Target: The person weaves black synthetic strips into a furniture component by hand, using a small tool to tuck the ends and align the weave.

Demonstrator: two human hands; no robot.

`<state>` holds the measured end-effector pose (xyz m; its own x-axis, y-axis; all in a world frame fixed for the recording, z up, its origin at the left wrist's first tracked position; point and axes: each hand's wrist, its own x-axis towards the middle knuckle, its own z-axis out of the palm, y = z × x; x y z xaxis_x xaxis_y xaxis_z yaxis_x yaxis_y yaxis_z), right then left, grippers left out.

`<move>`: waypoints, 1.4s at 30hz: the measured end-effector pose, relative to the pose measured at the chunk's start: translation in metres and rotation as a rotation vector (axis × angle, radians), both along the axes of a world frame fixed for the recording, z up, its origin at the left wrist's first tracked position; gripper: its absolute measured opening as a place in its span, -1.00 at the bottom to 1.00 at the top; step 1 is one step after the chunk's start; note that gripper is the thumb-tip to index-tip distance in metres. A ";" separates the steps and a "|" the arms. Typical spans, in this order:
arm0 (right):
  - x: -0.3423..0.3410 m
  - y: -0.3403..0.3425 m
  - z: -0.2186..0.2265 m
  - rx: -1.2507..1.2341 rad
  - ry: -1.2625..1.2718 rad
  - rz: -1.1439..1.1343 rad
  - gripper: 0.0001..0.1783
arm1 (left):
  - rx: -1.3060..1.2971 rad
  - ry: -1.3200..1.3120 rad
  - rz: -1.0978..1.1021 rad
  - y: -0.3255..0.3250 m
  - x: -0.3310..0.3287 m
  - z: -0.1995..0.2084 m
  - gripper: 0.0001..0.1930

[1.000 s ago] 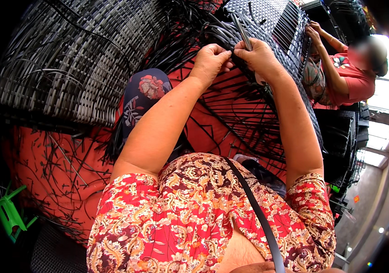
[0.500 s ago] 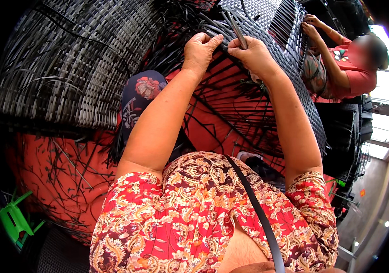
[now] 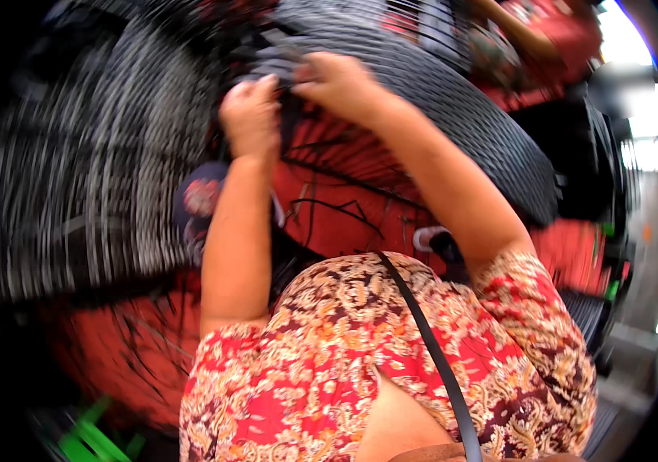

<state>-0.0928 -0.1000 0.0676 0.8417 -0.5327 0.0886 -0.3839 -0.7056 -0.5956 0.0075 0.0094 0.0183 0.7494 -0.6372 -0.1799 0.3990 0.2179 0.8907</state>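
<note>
Motion smears the view. My left hand (image 3: 250, 115) is closed in a pinch at the rim of a curved piece of dark grey wicker weaving (image 3: 421, 73). Whatever lies between its fingertips is too blurred to make out. Close by on the right, my right hand (image 3: 336, 85) has its fingers curled at the same woven edge. A slim grey metal tool (image 3: 289, 52) seems to stick out from them, its kind unclear. Loose dark strips hang below the rim under both hands.
A large grey-and-black woven panel (image 3: 105, 169) stands on the left. Cut strips lie over the red floor covering (image 3: 128, 354). A green stool (image 3: 94, 439) is at the lower left. Another person in a red top (image 3: 560, 35) sits at the upper right by the weaving.
Both hands have shifted left along the woven rim as the whole view swung. The metal tool, plain in my right hand before, is now blurred. The other person appears higher in the picture.
</note>
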 end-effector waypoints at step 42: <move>-0.317 -0.019 0.019 -0.228 -0.104 -0.623 -0.80 | -0.207 -1.823 -0.705 -0.115 -0.187 0.044 -0.61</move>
<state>-0.4096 -0.1194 0.0869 0.3641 -0.8743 0.3209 -0.7085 -0.4837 -0.5139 -0.1796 -0.1053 0.0619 -0.4293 -0.7611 0.4862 -0.7619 0.5943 0.2576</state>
